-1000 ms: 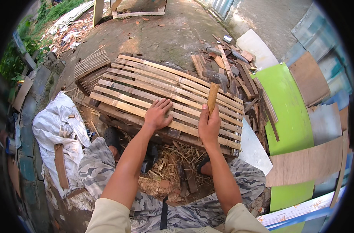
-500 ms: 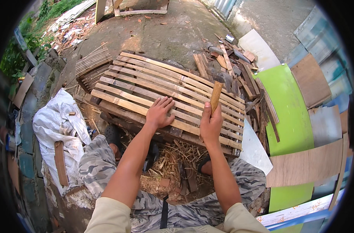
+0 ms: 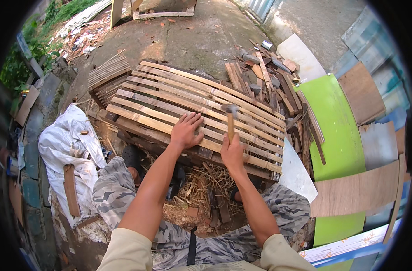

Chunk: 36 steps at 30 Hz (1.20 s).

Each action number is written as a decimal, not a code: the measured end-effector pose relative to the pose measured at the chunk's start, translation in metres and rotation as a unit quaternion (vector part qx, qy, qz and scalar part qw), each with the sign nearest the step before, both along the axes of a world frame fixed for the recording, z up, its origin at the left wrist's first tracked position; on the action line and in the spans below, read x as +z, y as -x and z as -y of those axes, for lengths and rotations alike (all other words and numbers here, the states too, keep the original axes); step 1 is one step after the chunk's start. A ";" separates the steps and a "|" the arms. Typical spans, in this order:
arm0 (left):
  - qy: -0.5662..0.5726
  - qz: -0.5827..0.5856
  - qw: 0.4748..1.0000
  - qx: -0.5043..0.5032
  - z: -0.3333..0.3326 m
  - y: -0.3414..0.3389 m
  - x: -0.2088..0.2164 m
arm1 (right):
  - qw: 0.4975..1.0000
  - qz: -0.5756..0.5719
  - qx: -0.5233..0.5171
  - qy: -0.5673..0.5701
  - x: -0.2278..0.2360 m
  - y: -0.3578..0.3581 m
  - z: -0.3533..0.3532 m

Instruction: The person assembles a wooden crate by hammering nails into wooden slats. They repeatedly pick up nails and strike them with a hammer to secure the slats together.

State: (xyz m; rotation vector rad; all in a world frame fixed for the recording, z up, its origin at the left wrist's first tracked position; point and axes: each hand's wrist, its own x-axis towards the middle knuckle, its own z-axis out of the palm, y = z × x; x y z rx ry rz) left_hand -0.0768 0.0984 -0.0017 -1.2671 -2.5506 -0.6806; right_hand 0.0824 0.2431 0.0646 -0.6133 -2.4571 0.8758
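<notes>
In front of me lies a slatted bamboo panel [image 3: 138, 119], its long pale strips running side by side with gaps over a darker wooden frame. My left hand [image 3: 186, 132] rests flat on the near strips, fingers stretched out and holding nothing. A hammer [image 3: 231, 124] with a wooden handle is gripped in my right hand [image 3: 233, 153]. Its metal head is over the strips, right of my left hand; whether it touches them I cannot tell.
A smaller slatted piece [image 3: 109, 72] stands at the panel's far left. Scrap wood [image 3: 285, 90] is heaped beyond its right end, beside a green sheet [image 3: 334, 131]. To my left lies a white sack [image 3: 70, 140]. Shavings [image 3: 192, 194] cover the ground between my feet.
My right hand has moved slightly left and tilted the hammer forward, so its head now shows above the strips. The left hand stays where it was.
</notes>
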 end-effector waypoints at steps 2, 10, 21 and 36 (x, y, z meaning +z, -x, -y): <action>0.001 -0.004 1.000 -0.007 -0.005 -0.001 0.003 | 0.994 0.107 0.025 -0.030 -0.018 0.002 -0.017; -0.001 -0.005 1.000 0.008 0.013 0.001 -0.001 | 0.990 0.019 -0.013 0.142 0.068 0.003 0.022; -0.015 -0.038 0.999 0.032 0.007 -0.008 -0.003 | 0.970 0.241 0.034 0.020 -0.001 -0.031 -0.019; -0.001 0.015 0.993 0.115 0.032 -0.079 -0.014 | 0.967 0.229 0.114 -0.007 0.053 -0.048 -0.030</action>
